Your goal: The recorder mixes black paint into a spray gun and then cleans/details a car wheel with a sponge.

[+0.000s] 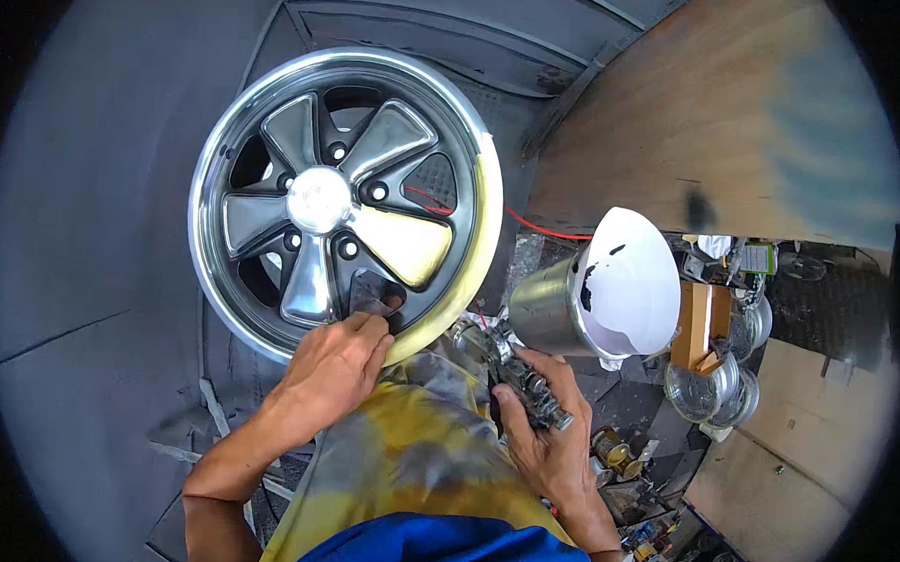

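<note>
A round car wheel (321, 199) with several spokes stands before me, its outer lip polished and its recesses black. Yellow tape or film covers one spoke (404, 245) and the lip's right side. My left hand (333, 371) grips the wheel's lower edge, fingers curled over it; a fingertip shows through the opening between two spokes. My right hand (554, 423) is wrapped round a metal spray gun (511, 367), to the right of the wheel's lower edge. Against the gun sits a silver metal cup (543, 306), topped with white paper (633, 287) bearing black smears.
Behind the cup runs a red hose (551, 231). On the right are a cardboard box (693, 324), several silver wheel parts (699, 389) and cans (617, 453). Grey panels (105, 219) rise on the left, a brown board (713, 122) at far right.
</note>
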